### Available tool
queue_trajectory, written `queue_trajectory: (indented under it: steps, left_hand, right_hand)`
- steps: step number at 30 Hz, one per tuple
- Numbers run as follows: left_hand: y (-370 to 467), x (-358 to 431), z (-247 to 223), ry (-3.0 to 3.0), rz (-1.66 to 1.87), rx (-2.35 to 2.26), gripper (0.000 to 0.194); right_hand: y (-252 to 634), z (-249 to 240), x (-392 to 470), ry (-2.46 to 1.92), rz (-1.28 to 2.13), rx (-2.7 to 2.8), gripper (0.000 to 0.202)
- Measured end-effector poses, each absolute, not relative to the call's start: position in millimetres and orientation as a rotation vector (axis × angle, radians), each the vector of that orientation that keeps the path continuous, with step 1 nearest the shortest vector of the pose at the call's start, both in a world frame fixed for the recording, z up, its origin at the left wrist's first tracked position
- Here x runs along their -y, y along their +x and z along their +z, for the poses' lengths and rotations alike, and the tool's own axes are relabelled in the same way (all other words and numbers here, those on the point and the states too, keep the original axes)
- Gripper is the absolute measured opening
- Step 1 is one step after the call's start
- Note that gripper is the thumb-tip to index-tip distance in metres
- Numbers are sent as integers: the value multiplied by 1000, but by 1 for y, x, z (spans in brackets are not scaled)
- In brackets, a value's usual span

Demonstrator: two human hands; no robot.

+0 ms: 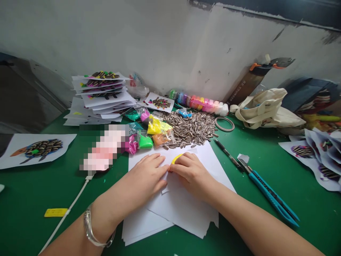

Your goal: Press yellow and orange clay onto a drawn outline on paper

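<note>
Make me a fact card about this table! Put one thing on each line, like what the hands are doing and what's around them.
Left hand: flat on white paper, fingers beside the other hand
Right hand: fingers bent over a small yellow piece, grip partly hidden
Left wrist: silver bracelet
Behind the paper: heap of striped seeds, small colourful bags
Right of the paper: pen, blue knife
Back left: stack of seed pictures
Table colour: green

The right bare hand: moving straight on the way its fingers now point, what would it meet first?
Probably the left bare hand, just ahead; the two may be touching, but depth is unclear at that spot.
</note>
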State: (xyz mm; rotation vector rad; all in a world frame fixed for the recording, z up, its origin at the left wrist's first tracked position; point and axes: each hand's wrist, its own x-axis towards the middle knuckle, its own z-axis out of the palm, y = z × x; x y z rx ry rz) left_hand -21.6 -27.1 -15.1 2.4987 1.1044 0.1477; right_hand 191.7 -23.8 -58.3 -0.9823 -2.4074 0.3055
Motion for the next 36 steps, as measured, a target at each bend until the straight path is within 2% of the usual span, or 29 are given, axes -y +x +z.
queue_trajectory:
  steps: [19, 29, 36]
  left_hand:
    - [-21, 27, -14, 2483, 133, -1104, 19]
    - [-24, 37, -22, 2700, 234, -1127, 43]
    - [-11, 35, -17, 2653, 92, -1103, 40]
  right_hand:
    - [189, -57, 23, -1012, 328, 2286, 21]
    - [198, -64, 12, -1200, 541, 1915, 17]
    - [197, -63, 12, -1227, 544, 1932, 17]
